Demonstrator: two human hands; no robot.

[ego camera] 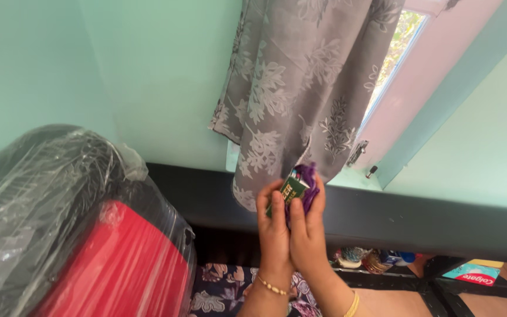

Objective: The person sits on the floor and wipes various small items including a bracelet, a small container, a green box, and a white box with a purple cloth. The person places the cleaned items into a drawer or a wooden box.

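Observation:
My left hand (274, 226) and my right hand (311, 235) are raised side by side in front of a grey flowered curtain (300, 82). Both grip a small green packet (292, 189), with a bit of purple thread or cloth (309, 179) bunched behind it under my right fingers. The packet sits right at the curtain's lower edge. I wear a bead bracelet on the left wrist and a yellow bangle on the right.
A red suitcase wrapped in clear plastic (107, 258) fills the lower left. A black rail (418, 220) runs along the mint-green wall. Below it, small jars and bangles (365, 259) and a toothpaste box (473, 273). The window (397, 56) is at the upper right.

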